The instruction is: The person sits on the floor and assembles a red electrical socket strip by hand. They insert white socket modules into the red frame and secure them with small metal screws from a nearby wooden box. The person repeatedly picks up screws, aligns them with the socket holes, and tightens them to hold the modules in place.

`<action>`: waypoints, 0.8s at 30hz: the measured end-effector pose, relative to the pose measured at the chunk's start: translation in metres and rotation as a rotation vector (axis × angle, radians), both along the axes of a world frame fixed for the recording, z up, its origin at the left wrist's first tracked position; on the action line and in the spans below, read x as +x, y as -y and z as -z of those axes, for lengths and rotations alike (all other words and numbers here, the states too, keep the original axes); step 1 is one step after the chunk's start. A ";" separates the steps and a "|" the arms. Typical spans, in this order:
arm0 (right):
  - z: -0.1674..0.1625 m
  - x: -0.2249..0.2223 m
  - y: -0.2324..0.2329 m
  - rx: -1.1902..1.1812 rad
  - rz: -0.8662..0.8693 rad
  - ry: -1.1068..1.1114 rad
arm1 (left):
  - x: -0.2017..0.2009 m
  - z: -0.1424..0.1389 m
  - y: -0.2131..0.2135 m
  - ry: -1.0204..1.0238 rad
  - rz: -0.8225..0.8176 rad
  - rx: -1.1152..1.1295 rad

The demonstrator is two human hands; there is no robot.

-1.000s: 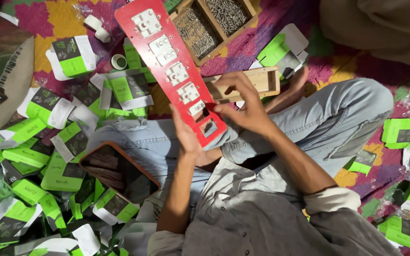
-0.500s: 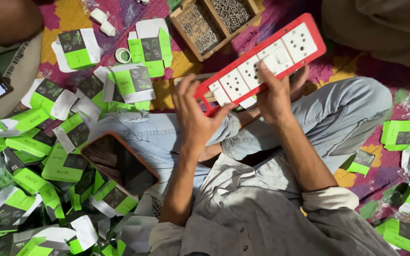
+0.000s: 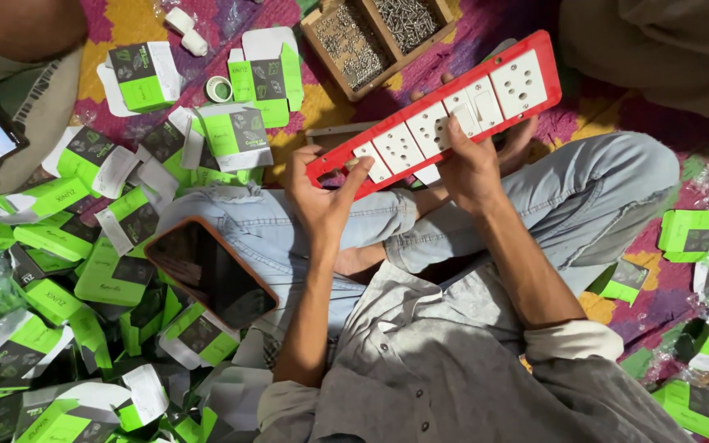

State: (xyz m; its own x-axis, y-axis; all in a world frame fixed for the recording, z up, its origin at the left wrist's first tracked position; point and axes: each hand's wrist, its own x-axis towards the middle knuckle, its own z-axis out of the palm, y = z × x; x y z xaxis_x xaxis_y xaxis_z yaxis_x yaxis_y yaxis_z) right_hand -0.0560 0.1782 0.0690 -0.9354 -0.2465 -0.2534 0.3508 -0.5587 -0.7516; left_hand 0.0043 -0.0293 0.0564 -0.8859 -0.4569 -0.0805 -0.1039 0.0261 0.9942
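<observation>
Green-and-white cardboard boxes (image 3: 59,238) littered the floor at nine o'clock. At centre, the long red plastic socket strip (image 3: 445,115) slanted toward one o'clock; left hand (image 3: 322,197) pinched its lower end, right hand (image 3: 465,160) gripped mid-strip. Orange-cased phone (image 3: 211,275) rested on the thigh; wooden screw tray (image 3: 375,37) sat at twelve.

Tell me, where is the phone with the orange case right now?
In the head view, the orange-cased phone rests screen-up on the person's left thigh, lower left of the left hand, beside the heap of green and white boxes.
</observation>
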 end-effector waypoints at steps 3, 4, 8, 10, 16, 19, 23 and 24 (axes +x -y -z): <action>-0.002 0.000 0.002 0.013 -0.036 0.007 | -0.001 0.002 0.000 0.040 -0.019 0.049; -0.003 0.001 0.003 0.017 -0.021 0.003 | -0.002 0.001 0.000 0.044 -0.022 0.061; -0.008 0.016 0.001 0.026 0.083 0.006 | -0.002 -0.004 0.004 -0.034 0.034 0.349; -0.012 0.030 -0.005 0.013 0.157 0.029 | 0.000 -0.007 0.006 -0.058 0.069 0.648; -0.020 0.086 -0.025 0.045 0.313 0.176 | 0.014 -0.004 -0.006 0.090 0.402 0.990; -0.017 0.101 -0.036 0.016 0.325 0.241 | 0.020 0.001 -0.007 0.203 0.528 0.704; -0.020 0.116 -0.040 0.082 0.141 0.303 | 0.020 0.004 -0.010 0.249 0.485 0.721; -0.023 0.119 -0.039 0.133 0.048 0.293 | 0.020 0.004 -0.010 0.229 0.482 0.698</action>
